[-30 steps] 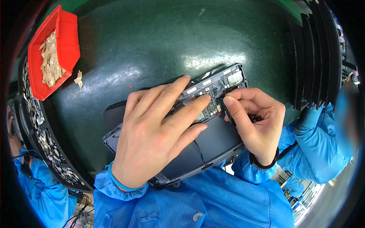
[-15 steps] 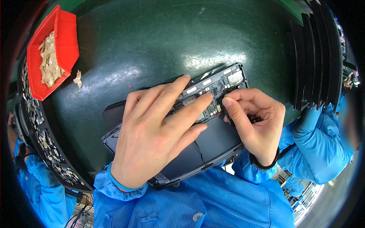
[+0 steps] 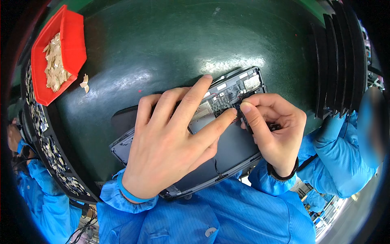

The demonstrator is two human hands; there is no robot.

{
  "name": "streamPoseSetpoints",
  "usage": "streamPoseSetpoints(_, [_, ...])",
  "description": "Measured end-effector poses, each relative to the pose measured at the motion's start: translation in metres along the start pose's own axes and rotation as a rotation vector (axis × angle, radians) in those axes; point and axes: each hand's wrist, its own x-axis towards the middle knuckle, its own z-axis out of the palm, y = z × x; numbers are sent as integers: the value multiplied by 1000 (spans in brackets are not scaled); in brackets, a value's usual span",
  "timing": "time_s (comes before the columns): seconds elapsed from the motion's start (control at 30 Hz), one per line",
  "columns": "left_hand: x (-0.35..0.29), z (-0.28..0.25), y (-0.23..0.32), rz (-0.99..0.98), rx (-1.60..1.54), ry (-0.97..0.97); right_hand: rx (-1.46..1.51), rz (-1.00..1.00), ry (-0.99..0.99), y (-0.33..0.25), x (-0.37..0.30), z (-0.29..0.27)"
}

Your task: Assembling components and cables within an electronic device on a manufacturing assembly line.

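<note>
An opened, flat electronic device [image 3: 237, 146], like a tablet or thin laptop body, lies tilted on the bench in front of me. Its circuit board [image 3: 219, 101] and wiring run along the far side; a dark flat panel fills the near part. My left hand [image 3: 166, 140] spreads over the device, the index fingertip pressing by the board's near edge. Thumb and forefinger of my right hand [image 3: 278, 132] pinch a small black part [image 3: 244, 124] at the board's right portion. Another dark bit [image 3: 275, 127] shows within the curled fingers. The part's exact kind is hidden.
A red bin [image 3: 75, 44] holding beige slips stands at the far left, with a loose slip [image 3: 84, 83] beside it. Along the left edge runs a black tray [image 3: 69, 162] of small parts. Black upright panels [image 3: 335, 65] stand at right. Blue-sleeved people sit on both sides.
My left index finger has shifted right and nearer, closer to the right fingertips, and its thumb has tucked under. More of the board shows. The right hand's pinch has barely moved.
</note>
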Motion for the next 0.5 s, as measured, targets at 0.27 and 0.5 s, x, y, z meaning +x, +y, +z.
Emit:
streamPoseSetpoints(0.27, [1,0,0,-1,-24,8,-39,-70,31,6,0,3])
streamPoseSetpoints(0.5, [0,2,0,-1,-39,13,-81,-95,30,8,-1,4])
